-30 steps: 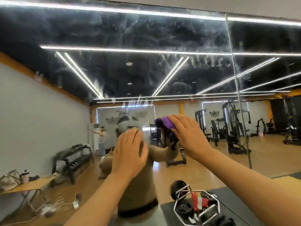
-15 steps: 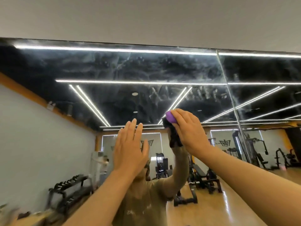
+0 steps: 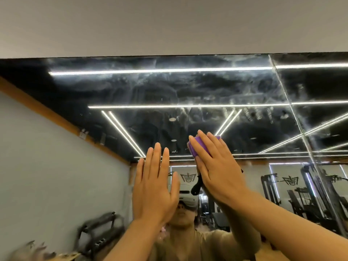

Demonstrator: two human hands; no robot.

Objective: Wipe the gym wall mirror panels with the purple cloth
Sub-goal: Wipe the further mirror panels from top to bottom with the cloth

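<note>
Two flat hands, purple cloth (image 3: pixel 200 146)

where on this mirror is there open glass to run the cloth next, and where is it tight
Open glass: the smeared band of the mirror panel between its top edge and the purple cloth, and the stretch left of the left hand. Right of the right hand it runs free to the panel seam. It is tight only between the two hands.
</note>
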